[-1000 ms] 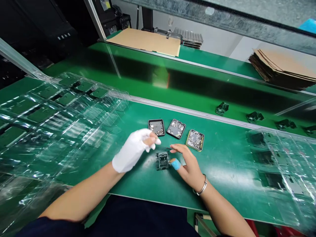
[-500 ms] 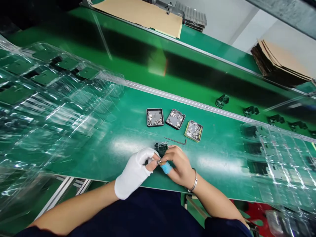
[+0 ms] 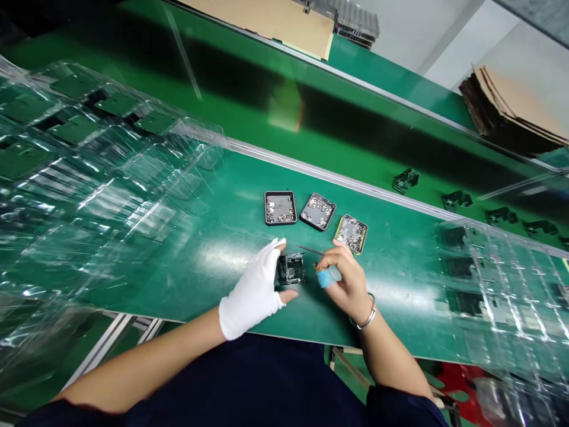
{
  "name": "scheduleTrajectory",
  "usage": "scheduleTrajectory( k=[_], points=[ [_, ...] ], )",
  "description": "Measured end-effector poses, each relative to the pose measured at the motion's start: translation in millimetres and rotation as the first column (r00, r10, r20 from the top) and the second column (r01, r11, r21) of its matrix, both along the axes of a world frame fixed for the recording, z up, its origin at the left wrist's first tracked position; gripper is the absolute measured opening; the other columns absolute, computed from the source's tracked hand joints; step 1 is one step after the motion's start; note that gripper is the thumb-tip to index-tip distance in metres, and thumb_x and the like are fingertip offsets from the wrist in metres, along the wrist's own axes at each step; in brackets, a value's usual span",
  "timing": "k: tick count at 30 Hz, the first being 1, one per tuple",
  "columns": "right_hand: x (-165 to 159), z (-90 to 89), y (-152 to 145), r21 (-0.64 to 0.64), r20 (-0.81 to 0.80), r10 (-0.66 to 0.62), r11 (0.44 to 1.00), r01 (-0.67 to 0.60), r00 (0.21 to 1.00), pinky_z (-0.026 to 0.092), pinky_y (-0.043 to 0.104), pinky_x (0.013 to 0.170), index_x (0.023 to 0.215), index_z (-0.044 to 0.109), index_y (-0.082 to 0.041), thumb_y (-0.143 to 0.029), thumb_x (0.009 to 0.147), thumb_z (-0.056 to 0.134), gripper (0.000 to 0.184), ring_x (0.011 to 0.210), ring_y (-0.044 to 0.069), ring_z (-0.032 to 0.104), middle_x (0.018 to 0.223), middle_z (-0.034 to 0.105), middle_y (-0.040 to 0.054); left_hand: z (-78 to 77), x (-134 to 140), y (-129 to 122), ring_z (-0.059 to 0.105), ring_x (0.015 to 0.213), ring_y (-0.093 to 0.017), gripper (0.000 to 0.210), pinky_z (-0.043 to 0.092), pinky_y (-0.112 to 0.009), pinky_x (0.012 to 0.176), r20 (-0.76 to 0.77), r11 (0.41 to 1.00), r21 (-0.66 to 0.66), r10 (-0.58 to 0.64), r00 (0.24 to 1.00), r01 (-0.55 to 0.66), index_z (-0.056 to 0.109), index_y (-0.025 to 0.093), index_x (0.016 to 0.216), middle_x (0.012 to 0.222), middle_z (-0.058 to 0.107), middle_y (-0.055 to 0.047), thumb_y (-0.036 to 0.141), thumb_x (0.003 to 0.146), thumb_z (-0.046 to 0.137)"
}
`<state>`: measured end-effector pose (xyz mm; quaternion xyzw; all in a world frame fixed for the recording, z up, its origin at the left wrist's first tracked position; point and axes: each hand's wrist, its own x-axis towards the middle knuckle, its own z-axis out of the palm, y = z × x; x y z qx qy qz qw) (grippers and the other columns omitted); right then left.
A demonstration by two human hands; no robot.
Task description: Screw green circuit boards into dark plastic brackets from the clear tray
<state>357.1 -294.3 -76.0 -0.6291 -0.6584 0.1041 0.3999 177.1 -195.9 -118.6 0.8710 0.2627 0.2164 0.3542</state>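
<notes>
My left hand (image 3: 255,290) wears a white glove with bare thumb and fingertip. Its thumb and forefinger are spread around a small dark mechanical part (image 3: 291,268) on the green table; whether they press on it I cannot tell. My right hand (image 3: 347,281), with blue tape on the thumb, is to the right of the part. Its fingers are curled in a pinch, and anything between the tips is too small to make out. A thin hex key (image 3: 309,249) lies just beyond, its right end hidden by this hand. Three small trays sit behind: left (image 3: 280,223), middle (image 3: 315,224), right (image 3: 364,242), holding tiny metal pieces.
Clear plastic blister trays (image 3: 146,172) are stacked on the left, some with green-looking plates. More clear trays (image 3: 498,296) with dark parts stand on the right. Beyond a metal rail (image 3: 302,172), several dark parts (image 3: 405,180) sit on a green surface. Cardboard sheets (image 3: 511,112) are piled far right.
My hands have come apart. The left has opened around the dark part, and the right has moved right and away, over the hex key's end. The small metal piece between them is out of sight.
</notes>
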Motion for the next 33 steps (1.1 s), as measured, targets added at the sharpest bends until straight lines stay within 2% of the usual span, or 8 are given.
scheduleTrajectory(
  k=[3,8,12,17,23,27,31,33],
  points=[
    [-0.2,-8.0,3.7,-0.068,-0.022,-0.035,0.997,0.033,0.999,0.036,0.047,0.104,0.089,0.053,-0.024,-0.017,0.088,0.049,0.008,0.082,0.016,0.06,0.084,0.063,0.0007,-4.0,8.0,4.5,0.054,0.114,-0.035,0.062,0.046,-0.052,0.095,-0.088,0.997,-0.073,-0.038,0.995,0.032,0.044,0.016,0.123,0.118,0.056,-0.016,0.03,0.069,0.071],
    [-12.6,-16.7,7.3,-0.097,-0.001,0.016,0.995,-0.016,1.0,0.033,0.05,0.106,0.09,0.054,-0.023,-0.02,0.089,0.048,0.007,0.106,0.02,0.057,0.105,0.061,0.0075,6.0,4.6,6.4,0.054,0.112,-0.028,0.053,0.046,-0.046,0.095,0.006,0.984,-0.152,-0.096,0.995,0.096,0.039,0.02,0.132,0.119,0.053,-0.012,0.028,0.081,0.054],
    [-17.1,-18.0,8.3,-0.089,0.001,0.04,0.995,-0.04,0.999,0.032,0.049,0.107,0.092,0.054,-0.022,-0.02,0.089,0.049,0.006,0.101,0.019,0.059,0.103,0.061,0.0067,10.0,1.0,6.0,0.056,0.108,-0.028,0.053,0.047,-0.045,0.094,0.015,0.98,-0.171,-0.104,0.995,0.105,0.04,0.019,0.128,0.116,0.054,-0.012,0.037,0.081,0.056],
    [-17.8,-18.5,9.0,-0.082,-0.009,0.041,0.996,-0.042,0.999,0.033,0.048,0.106,0.09,0.053,-0.022,-0.02,0.089,0.048,0.006,0.096,0.017,0.06,0.099,0.062,0.0056,11.6,3.3,5.5,0.059,0.095,-0.026,0.042,0.049,-0.042,0.085,-0.013,0.982,-0.18,-0.061,0.998,0.058,0.046,0.02,0.11,0.104,0.058,-0.008,0.032,0.072,0.06],
    [-19.1,-17.8,9.4,-0.092,-0.038,0.029,0.995,-0.032,0.999,0.034,0.049,0.106,0.09,0.053,-0.023,-0.021,0.089,0.047,0.006,0.096,0.017,0.06,0.098,0.062,0.0057,14.2,3.9,5.6,0.059,0.094,-0.026,0.04,0.049,-0.042,0.083,-0.028,0.983,-0.172,-0.074,0.997,0.068,0.047,0.02,0.108,0.103,0.058,-0.008,0.03,0.071,0.059],
    [-19.3,-18.5,9.0,-0.097,-0.08,0.015,0.995,-0.023,0.997,0.034,0.048,0.106,0.089,0.052,-0.023,-0.018,0.087,0.048,0.007,0.097,0.017,0.059,0.098,0.061,0.0057,12.3,3.3,4.2,0.06,0.093,-0.026,0.04,0.05,-0.041,0.081,-0.018,0.991,-0.109,-0.085,0.996,0.083,0.046,0.02,0.11,0.103,0.059,-0.009,0.031,0.073,0.058],
    [-20.3,-20.0,9.5,-0.098,-0.116,-0.005,0.995,-0.006,0.993,0.034,0.048,0.105,0.087,0.051,-0.022,-0.015,0.085,0.048,0.009,0.094,0.018,0.059,0.096,0.06,0.0053,11.3,2.2,2.3,0.06,0.098,-0.03,0.04,0.049,-0.044,0.084,-0.05,0.995,0.061,-0.075,0.996,0.078,0.05,0.017,0.11,0.105,0.059,-0.014,0.031,0.074,0.058],
    [-21.0,-20.2,10.3,-0.097,-0.127,-0.009,0.995,-0.003,0.992,0.033,0.049,0.106,0.087,0.05,-0.022,-0.013,0.085,0.048,0.01,0.095,0.018,0.058,0.096,0.059,0.0052,12.8,1.8,3.4,0.059,0.099,-0.032,0.04,0.049,-0.046,0.086,-0.069,0.991,0.106,-0.071,0.995,0.078,0.051,0.016,0.111,0.106,0.06,-0.016,0.031,0.074,0.057]
  ],
)
